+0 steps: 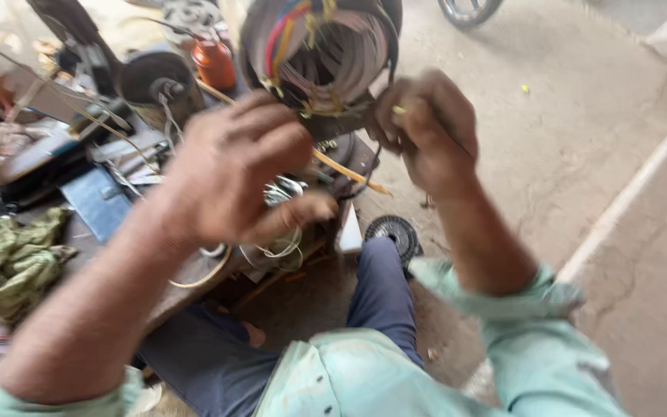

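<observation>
Down at the left edge of the frame a crumpled green rag (11, 262) lies beside a clutter of flat tools and a blue sheet (98, 202) on the low wooden bench (194, 270). Above it, toward the upper left, sit a dark round disc part (152, 77) and an orange can (215, 63).

Your left hand (229, 177) fills the middle left of the frame, back toward the camera. Its fingers are curled in loosely and the thumb sticks out to the right; thin pale wires (279, 247) loop just below it, but blur keeps you from telling whether the fingers actually grip one.

At top centre stands the motor stator (319, 48), a dark ring packed with pale windings and with red, blue and yellow leads running across its upper part. It is propped on the bench, tilted toward you. A yellowish sleeve (345, 171) trails down from it between your hands.

Your right hand (424, 127) is right of centre, closed in a tight pinch against the lower right rim of the stator, with a small yellow bit showing at the fingertips.

Judging by this, the coils are already seated and partly tied, while the loose leads and stray wires below suggest that lacing and tidying remain.

Lower down, your blue trouser leg (384, 297) rests beside a small black ribbed disc (395, 232) on the concrete floor (565, 139).
</observation>
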`<state>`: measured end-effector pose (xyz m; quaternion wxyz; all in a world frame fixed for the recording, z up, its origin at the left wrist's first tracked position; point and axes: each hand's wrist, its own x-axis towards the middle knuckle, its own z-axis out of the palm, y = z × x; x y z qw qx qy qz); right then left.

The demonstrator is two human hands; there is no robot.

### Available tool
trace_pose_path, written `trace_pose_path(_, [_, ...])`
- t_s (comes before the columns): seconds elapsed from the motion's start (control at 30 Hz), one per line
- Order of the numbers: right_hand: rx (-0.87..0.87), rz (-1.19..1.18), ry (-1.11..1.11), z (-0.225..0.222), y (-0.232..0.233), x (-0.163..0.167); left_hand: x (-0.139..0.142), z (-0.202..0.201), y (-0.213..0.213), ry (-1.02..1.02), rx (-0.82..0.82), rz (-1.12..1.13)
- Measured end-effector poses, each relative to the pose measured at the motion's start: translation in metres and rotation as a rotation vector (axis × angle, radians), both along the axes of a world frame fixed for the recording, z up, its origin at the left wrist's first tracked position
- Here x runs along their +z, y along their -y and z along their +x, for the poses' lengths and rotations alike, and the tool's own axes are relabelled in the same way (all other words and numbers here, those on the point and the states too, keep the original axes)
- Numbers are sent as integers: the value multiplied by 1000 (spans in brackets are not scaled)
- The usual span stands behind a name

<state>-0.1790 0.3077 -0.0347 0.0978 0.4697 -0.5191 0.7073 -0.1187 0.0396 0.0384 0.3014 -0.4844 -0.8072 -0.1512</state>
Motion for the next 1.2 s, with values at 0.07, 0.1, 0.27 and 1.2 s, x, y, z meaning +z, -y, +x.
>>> trace_pose_path(0.07, [10,-147,31,26,11,0,-11,12,-11,-121,-21,95])
trace_pose_path(0.1, [-7,-204,31,43,15,-1,-18,16,-17,-108,-9,97])
trace_pose_path(0.27, [-148,-7,-94,91,22,2,-43,19,-30,-167,47,150])
trace_pose_path(1.2, [-4,442,-81,43,21,0,-24,33,-15,98,-54,217])
